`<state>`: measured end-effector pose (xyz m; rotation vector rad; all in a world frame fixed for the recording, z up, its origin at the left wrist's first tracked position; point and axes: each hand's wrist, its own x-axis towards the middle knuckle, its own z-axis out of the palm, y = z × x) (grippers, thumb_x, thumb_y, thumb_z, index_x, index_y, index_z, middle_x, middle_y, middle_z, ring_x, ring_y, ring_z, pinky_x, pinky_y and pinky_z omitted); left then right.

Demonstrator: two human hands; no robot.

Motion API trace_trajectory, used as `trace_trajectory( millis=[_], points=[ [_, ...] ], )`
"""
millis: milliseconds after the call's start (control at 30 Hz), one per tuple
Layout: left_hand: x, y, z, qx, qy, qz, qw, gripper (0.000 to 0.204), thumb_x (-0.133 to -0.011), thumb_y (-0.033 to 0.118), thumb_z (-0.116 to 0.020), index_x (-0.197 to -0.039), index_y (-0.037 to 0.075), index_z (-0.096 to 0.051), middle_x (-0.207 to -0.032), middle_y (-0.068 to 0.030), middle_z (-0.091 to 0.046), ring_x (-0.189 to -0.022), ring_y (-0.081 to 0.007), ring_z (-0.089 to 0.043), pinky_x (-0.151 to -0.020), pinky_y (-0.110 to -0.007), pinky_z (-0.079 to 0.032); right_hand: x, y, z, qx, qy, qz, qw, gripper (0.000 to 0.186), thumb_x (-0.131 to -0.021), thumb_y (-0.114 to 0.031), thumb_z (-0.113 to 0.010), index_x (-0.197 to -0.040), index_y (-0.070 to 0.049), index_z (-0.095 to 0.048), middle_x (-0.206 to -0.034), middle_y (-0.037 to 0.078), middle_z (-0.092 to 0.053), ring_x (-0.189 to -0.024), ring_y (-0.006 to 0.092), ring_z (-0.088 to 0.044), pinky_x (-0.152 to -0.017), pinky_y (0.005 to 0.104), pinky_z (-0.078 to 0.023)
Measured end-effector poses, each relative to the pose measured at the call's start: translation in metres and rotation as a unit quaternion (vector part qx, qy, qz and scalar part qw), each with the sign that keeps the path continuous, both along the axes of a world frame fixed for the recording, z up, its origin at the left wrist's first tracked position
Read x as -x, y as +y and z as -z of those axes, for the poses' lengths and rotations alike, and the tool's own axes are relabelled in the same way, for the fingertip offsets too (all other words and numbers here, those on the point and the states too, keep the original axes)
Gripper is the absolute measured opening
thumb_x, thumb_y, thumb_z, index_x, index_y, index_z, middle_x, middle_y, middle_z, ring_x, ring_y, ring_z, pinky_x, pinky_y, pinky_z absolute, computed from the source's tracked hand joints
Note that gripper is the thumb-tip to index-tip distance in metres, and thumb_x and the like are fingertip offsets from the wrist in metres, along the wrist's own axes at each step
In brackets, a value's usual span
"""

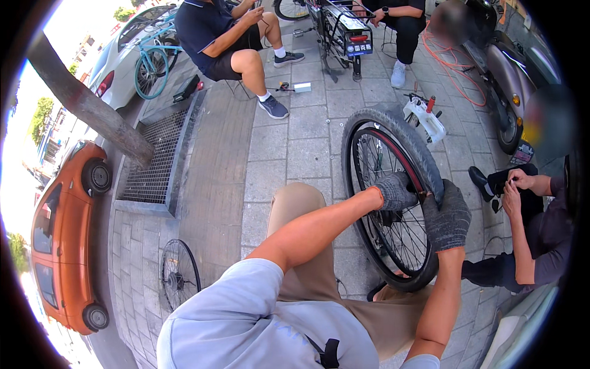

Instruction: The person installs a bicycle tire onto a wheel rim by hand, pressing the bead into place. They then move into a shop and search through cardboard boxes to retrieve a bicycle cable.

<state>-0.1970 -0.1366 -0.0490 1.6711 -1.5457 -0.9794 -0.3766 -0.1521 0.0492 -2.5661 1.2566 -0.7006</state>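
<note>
**Both gloved hands meet on the tyre's right side**

Tyre (pixel 424 147) is around the spoked wheel (pixel 402 240), in front of the person and right of centre. In view, its long axis runs upper left to lower right. Tyre stands away from the rim up top; a red strip (pixel 408 158) lines the gap.

Right hand (pixel 447 218): outside of tyre, clamped round it, thumb on the tread. Left hand (pixel 395 192): inside the ring, over the spokes, curled at the red strip; fingertips hidden, can't tell if gripping. Hands just apart, tyre wall between. Right hand nearer the tread, left nearer the spokes.

Surface: grey paving (pixel 270 144). White container (pixel 430 125) just beyond the tyre, second wheel (pixel 178 281) well off left. Seated person (pixel 525 246) near on the right, parked scooter (pixel 504 80) beyond.
</note>
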Motion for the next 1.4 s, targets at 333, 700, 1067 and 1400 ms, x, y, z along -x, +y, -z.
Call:
trace_trajectory(
  millis=[333,700,1067,1400],
  points=[
    [-0.002,0.003,-0.003,0.053,0.032,0.012,0.998,0.039,-0.090,0.027,-0.065,-0.122,0.005,-0.071,-0.116,-0.0224,-0.072,-0.111,-0.0369,-0.068,-0.098,-0.039,-0.051,-0.009,0.004,-0.008,0.012,0.004,-0.020,1.000,0.033,-0.088,-0.021,-0.069,-0.115,-0.001,-0.067,-0.099,0.024,-0.068,-0.090,0.0448,-0.067,-0.078,0.0532,-0.052],
    [0.047,-0.002,0.000,0.023,0.141,0.111,0.983,0.044,-0.096,0.035,-0.062,-0.124,0.002,-0.069,-0.119,-0.0200,-0.072,-0.113,-0.0315,-0.068,-0.097,-0.037,-0.051,0.033,-0.030,0.007,0.048,-0.013,-0.073,0.996,0.035,-0.089,-0.034,-0.066,-0.103,-0.002,-0.069,-0.098,0.026,-0.070,-0.091,0.0445,-0.068,-0.078,0.0515,-0.053],
    [0.002,0.012,-0.002,0.073,0.049,-0.051,0.995,0.044,-0.090,0.026,-0.073,-0.124,-0.001,-0.067,-0.116,-0.0196,-0.073,-0.109,-0.0255,-0.069,-0.096,-0.038,-0.054,0.002,-0.014,-0.008,-0.158,-0.026,-0.005,0.987,0.038,-0.088,-0.033,-0.068,-0.112,-0.004,-0.071,-0.097,0.025,-0.072,-0.094,0.0427,-0.070,-0.083,0.0510,-0.054],
    [0.023,0.043,0.010,0.013,0.250,-0.053,0.967,0.037,-0.101,0.023,-0.064,-0.133,0.005,-0.064,-0.099,-0.0060,-0.071,-0.082,-0.0135,-0.067,-0.074,-0.032,-0.057,0.015,-0.022,0.001,-0.142,-0.018,0.009,0.990,0.040,-0.087,-0.034,-0.070,-0.113,-0.003,-0.071,-0.098,0.025,-0.072,-0.095,0.0419,-0.070,-0.084,0.0493,-0.054]
  ],
)
